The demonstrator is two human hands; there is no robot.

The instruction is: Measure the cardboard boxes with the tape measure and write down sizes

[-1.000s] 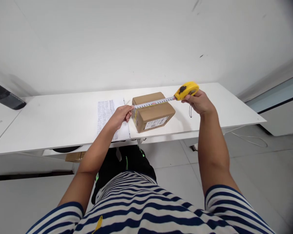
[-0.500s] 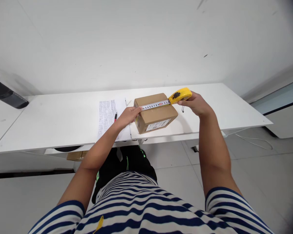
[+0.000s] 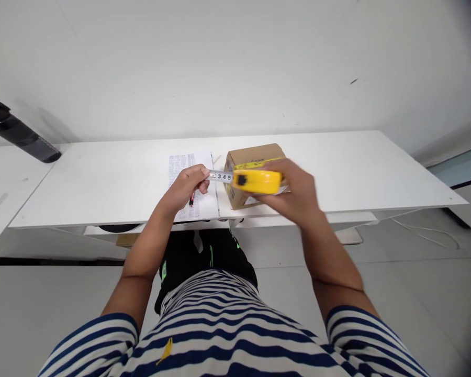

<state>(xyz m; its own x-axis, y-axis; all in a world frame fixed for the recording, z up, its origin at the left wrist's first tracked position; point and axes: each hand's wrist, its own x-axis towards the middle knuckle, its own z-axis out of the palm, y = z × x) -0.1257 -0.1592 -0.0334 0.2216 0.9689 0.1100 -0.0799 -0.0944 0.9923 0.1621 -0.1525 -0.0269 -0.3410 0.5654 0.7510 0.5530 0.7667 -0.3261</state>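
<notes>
A white table [image 3: 102, 183] stood against a plain white wall [image 3: 220, 63], pale floor tiles below. Nearest the camera, a striped shirt [image 3: 227, 335] filled the bottom edge. The right hand [image 3: 294, 196] was wrapped around a yellow tape measure [image 3: 255, 180], fingers closed on its case, held in front of a cardboard box [image 3: 253, 154] on the table. The left hand [image 3: 186, 186] pinched the end of the tape [image 3: 221, 176], only a short stretch pulled out. Under that hand lay a printed sheet [image 3: 184, 162] and a red pen [image 3: 191, 199]. Far left, a dark tube [image 3: 19, 136] rested.
</notes>
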